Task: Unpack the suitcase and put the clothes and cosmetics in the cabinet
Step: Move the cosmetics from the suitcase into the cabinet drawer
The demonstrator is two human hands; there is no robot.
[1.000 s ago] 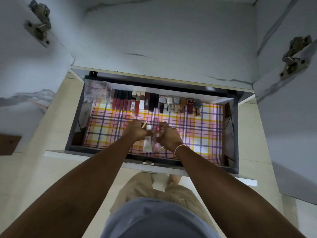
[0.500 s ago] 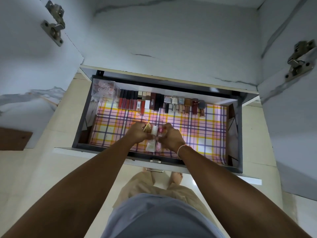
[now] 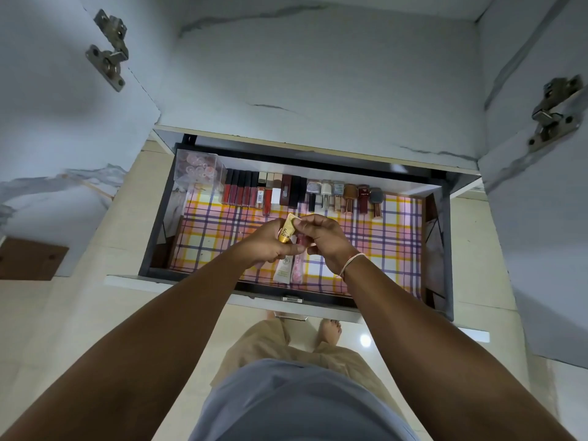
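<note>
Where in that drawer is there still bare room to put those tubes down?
Bare plaid drawer liner lies right of the right hand, and more left of the left hand, below the clear plastic box. The back edge is crowded with the lipstick and nail-polish row.

Glossy gold plastic tube [image 3: 285,233], checked pink-yellow paper-looking drawer liner [image 3: 394,249], dull metal hinges [image 3: 109,49], clear plastic box [image 3: 198,168].
</note>
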